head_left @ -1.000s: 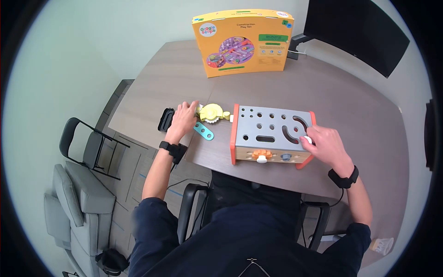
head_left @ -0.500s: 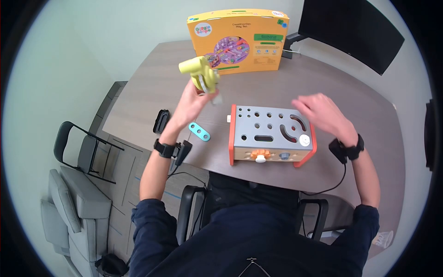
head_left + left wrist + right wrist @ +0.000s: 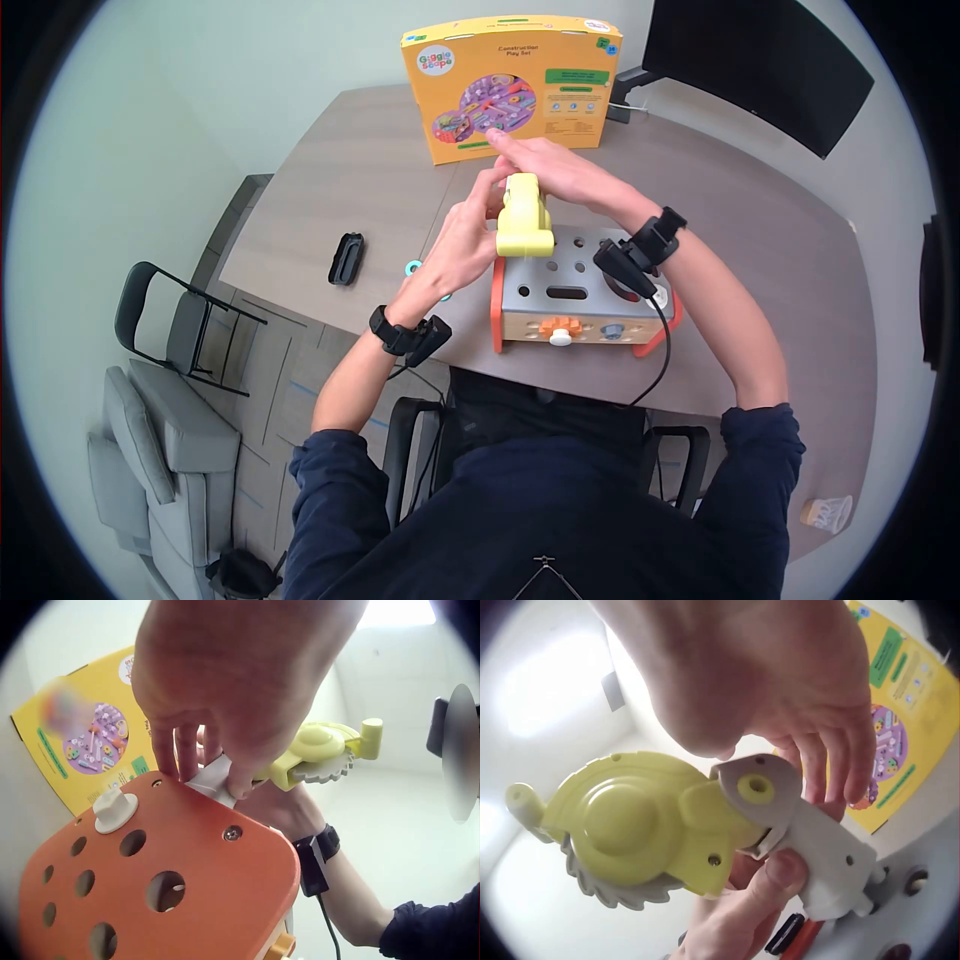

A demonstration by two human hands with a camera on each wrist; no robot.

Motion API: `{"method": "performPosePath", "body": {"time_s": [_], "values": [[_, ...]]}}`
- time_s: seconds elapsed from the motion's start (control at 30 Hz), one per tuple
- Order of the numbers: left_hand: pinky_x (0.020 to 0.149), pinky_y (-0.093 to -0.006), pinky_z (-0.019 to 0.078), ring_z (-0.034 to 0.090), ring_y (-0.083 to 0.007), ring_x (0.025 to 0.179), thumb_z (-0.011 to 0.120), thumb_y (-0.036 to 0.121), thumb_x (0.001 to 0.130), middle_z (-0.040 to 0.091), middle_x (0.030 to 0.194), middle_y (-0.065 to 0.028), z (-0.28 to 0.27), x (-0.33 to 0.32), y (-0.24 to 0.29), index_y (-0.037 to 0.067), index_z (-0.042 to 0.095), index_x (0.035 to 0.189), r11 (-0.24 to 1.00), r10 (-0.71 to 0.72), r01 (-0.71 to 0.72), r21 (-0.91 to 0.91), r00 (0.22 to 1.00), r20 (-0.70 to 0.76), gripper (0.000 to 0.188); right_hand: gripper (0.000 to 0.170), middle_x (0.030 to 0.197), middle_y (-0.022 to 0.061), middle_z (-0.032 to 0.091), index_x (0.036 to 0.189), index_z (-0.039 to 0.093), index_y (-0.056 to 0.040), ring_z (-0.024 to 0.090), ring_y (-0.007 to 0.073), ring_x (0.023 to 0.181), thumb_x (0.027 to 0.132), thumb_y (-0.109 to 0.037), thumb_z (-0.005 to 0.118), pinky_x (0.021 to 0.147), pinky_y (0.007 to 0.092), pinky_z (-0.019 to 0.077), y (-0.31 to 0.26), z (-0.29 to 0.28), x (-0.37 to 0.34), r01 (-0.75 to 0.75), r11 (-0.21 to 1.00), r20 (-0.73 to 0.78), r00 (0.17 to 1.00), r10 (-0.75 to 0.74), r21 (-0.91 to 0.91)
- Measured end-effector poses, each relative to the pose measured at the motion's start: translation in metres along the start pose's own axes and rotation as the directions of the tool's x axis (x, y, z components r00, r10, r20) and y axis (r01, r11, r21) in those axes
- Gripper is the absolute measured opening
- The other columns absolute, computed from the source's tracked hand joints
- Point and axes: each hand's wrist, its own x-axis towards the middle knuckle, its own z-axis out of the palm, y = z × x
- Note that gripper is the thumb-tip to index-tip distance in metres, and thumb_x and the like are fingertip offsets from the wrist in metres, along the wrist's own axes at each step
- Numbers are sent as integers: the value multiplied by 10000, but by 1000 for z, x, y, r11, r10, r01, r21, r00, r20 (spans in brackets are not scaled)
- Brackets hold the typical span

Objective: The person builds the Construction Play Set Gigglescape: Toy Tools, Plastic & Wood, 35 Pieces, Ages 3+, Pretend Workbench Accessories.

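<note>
My left hand (image 3: 465,240) holds a yellow-green toy circular saw (image 3: 525,215) by its light grey base, thumb pressed on it in the right wrist view. The saw's grey toothed blade (image 3: 604,881) and round hub show there too. The pegs on the base end stand close to the grey holed top (image 3: 922,862) of a toy workbench. My right hand (image 3: 550,170) is on the far side of the saw, its fingers (image 3: 836,757) stretched out behind the grey joint. The workbench's orange end panel (image 3: 210,862) carries a white knob (image 3: 112,810).
On the table to the left lie a black tray (image 3: 346,258) and a teal holed strip (image 3: 413,268), mostly hidden by my left arm. A yellow play-set box (image 3: 570,60) stands at the back, with a monitor (image 3: 760,70) to its right.
The left hand has picked the saw up from the table and carried it right, over the workbench's left end. The right hand has left the white knob and come across to the saw.
</note>
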Motion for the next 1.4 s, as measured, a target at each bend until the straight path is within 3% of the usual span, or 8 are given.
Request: {"method": "performPosePath", "body": {"time_s": [0.23,0.33,0.43,0.5,0.7,1.0,1.2,1.4], "values": [[973,-493,560,727,-450,1135,716,118,924,745,1191,-229,1,0,-13,75,416,1479,997,26,-29,71,999,41,633,831,1060,78,747,1102,791,-65,663,197,988,1107,-708,264,915,393,557,-8,12,-12,-174,984,99,980,170,34],[933,-505,562,727,-461,1072,703,175,980,752,1118,-232,2,0,-16,53,407,1470,988,59,-65,137,997,49,586,851,1350,185,700,1355,707,-36,670,330,1236,1065,-716,285,996,524,591,3,9,-6,-171,985,188,968,164,20],[907,-508,564,726,-470,1042,691,190,990,754,1090,-227,3,-1,-18,56,415,1451,985,53,-60,162,998,43,554,745,924,81,726,1025,770,-31,665,197,916,1127,-592,289,815,361,551,4,12,-1,-206,978,108,973,204,10],[890,-513,565,728,-473,1030,684,192,997,755,1075,-227,4,-2,-19,57,422,1435,980,42,-47,193,999,31,528,748,1097,168,738,1149,733,9,708,274,959,1105,-587,282,802,431,601,11,10,-1,-154,988,115,981,157,-28],[1183,-456,457,573,-414,1422,634,-6,948,631,1472,-249,-22,-8,-15,68,371,1588,998,-21,34,-55,975,222,696,666,1126,187,747,1138,744,11,715,296,946,1087,-492,310,807,466,614,17,13,1,-127,992,60,990,127,-8],[1274,-471,366,378,-392,1569,542,-69,969,463,1656,-148,-58,-111,-142,114,526,1542,675,-333,46,736,909,249,602,590,1130,120,754,1151,760,-1,704,224,1010,1076,-423,355,885,412,599,5,10,-4,-176,984,134,976,173,9],[1068,-460,494,615,-324,1221,636,120,1045,618,1368,-133,-67,-115,-139,87,637,1437,663,-237,39,748,958,161,393,585,1119,113,752,1128,765,-5,705,222,1009,1058,-418,357,875,416,599,7,12,-3,-192,981,110,976,189,10],[1002,-432,519,626,-353,1106,630,208,1089,621,1246,-155,-63,-94,-77,64,618,1462,919,-357,348,185,934,19,400,596,1103,119,751,1121,766,-6,709,235,1012,1065,-424,344,887,429,599,7,12,-4,-172,985,103,980,172,-10]]}}
